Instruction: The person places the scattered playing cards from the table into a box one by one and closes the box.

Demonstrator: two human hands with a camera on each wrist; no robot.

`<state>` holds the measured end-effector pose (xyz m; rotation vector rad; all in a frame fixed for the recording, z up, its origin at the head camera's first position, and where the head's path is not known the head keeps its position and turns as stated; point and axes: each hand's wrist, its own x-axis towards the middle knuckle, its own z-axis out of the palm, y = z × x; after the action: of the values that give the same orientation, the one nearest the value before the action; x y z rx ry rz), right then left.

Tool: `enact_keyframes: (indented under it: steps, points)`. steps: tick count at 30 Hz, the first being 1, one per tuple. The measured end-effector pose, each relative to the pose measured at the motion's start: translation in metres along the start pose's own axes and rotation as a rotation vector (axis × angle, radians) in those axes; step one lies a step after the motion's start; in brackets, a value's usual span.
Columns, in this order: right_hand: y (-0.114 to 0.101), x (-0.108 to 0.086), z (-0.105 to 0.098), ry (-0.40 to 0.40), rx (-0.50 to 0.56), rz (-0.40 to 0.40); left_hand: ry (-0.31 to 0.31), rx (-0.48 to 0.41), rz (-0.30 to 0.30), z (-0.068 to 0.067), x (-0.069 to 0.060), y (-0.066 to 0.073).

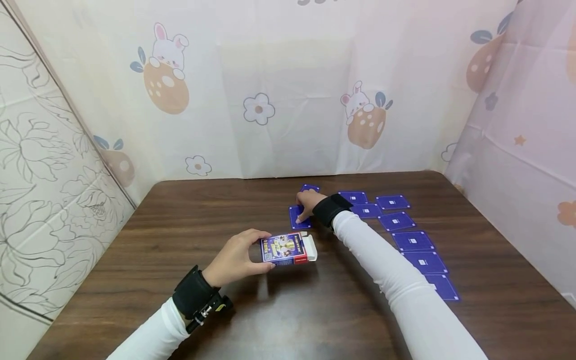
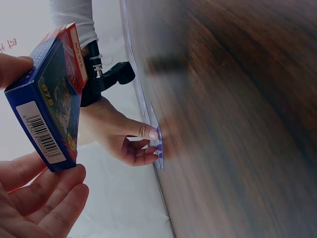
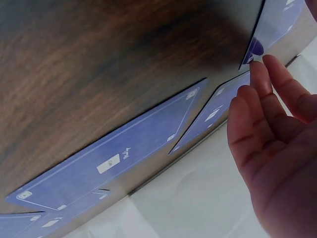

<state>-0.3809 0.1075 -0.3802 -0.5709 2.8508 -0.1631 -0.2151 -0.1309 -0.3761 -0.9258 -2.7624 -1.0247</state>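
Observation:
My left hand holds a small blue and red card box above the table, thumb on one side and fingers on the other. Its white end flap stands open at the right, and a barcode shows on its other end. Farther back, my right hand touches a blue playing card lying on the table, its thumb and fingertips spread on the card. Behind that hand another blue card is partly visible. In the right wrist view the fingers reach down to the touched card's edge.
Several blue cards lie face down to the right, including one at the back and one in a slanting column running toward me. My right sleeve crosses the brown table and partly covers the nearest card. A patterned cloth hangs behind.

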Motion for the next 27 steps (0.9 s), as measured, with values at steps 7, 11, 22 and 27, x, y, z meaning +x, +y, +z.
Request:
enact_keyframes:
  steps: [7, 11, 22, 27]
  points:
    - [0.006, 0.005, 0.006, 0.02, -0.006, -0.001, 0.01, 0.01, 0.006, 0.001, -0.002, -0.003]
    - [0.004, 0.003, 0.004, 0.029, -0.024, -0.005, 0.009, 0.009, 0.013, 0.0, -0.002, -0.004]
    - [0.006, -0.005, 0.006, 0.064, -0.017, 0.024, 0.002, 0.011, 0.012, 0.001, 0.0, 0.0]
    - [0.008, -0.007, 0.006, 0.084, -0.017, 0.004, 0.016, 0.024, 0.016, -0.001, -0.002, 0.0]
